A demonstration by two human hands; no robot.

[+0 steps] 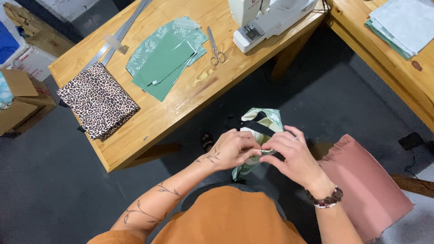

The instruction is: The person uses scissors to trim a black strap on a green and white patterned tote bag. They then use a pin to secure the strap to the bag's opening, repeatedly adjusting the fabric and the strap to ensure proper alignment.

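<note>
both hands pinch the leaf-print fabric piece (260,131) over the lap: left hand (233,149) and right hand (291,156) closed on one edge, steadying it. its black strap (253,124) lies across the top, while scissors (216,47) wait on the wooden table (149,122).

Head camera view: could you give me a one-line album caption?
Both hands, left hand and right hand, pinch a leaf-print fabric piece beside a wooden table with scissors.

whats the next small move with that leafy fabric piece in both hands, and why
Probably keep pinching and work the edge along a little. Both the left hand and right hand meet fingertip to fingertip on the leaf-print fabric piece, held over the lap with its black strap on top. The scissors lie off on the table.
</note>
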